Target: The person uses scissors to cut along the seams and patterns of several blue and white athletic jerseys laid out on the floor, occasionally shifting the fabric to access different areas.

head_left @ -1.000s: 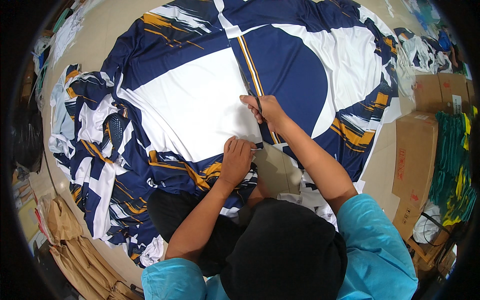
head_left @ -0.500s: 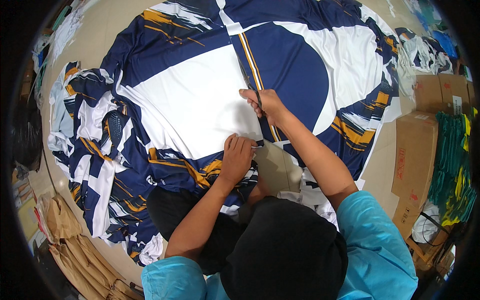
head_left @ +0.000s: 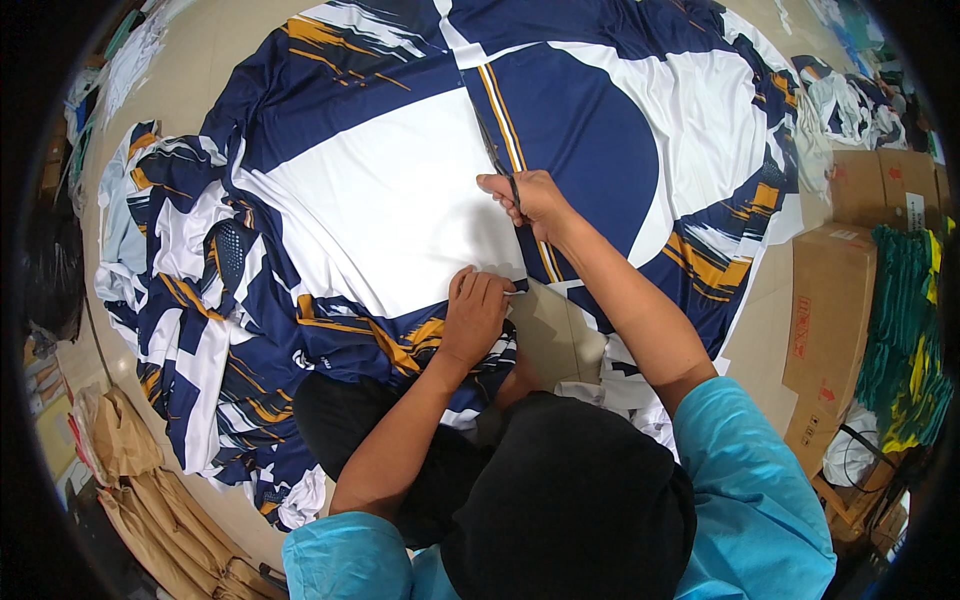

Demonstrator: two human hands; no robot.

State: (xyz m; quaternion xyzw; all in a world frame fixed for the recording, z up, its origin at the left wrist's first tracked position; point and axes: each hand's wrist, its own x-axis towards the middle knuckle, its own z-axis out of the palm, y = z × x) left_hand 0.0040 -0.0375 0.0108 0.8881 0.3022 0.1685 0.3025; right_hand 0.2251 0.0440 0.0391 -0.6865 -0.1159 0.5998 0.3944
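Observation:
My right hand (head_left: 530, 205) is closed round the dark handles of a pair of scissors (head_left: 516, 190). Their blades point away from me along the seam line between a white fabric panel (head_left: 390, 200) and a navy panel (head_left: 590, 150) with an orange-and-white stripe. My left hand (head_left: 476, 318) lies on the near edge of the white panel, fingers slightly bent and a little apart, pressing on the cloth. Its thumb is hard to make out. The printed fabric is spread over the floor in navy, white and orange.
Crumpled printed fabric (head_left: 190, 330) is heaped at the left. Brown cardboard boxes (head_left: 830, 310) and green-and-yellow cloth bundles (head_left: 905, 330) stand at the right. Brown paper (head_left: 150, 480) lies at the lower left. Beige floor tiles (head_left: 555, 335) show between the fabric and me.
My right hand with the scissors has shifted very slightly toward the far side. The left hand stays where it was on the white panel.

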